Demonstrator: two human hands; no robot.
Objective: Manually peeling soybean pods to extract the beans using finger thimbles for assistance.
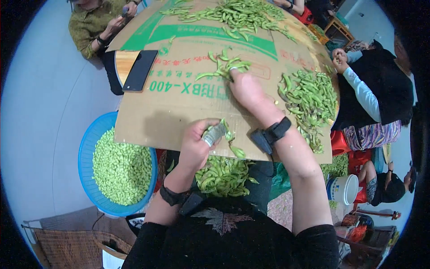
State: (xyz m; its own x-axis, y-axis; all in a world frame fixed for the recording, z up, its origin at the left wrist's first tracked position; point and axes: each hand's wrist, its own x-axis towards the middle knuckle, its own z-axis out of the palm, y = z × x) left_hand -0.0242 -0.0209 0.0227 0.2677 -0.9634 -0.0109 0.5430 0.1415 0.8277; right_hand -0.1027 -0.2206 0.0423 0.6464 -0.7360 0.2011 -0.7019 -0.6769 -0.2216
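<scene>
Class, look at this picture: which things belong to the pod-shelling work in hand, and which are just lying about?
In use:
left hand holding a green pod
right hand on a small heap of pods
cardboard sheet
blue basket of shelled beans
pods in the lap

Lying about:
black phone
white bucket
woven basket
</scene>
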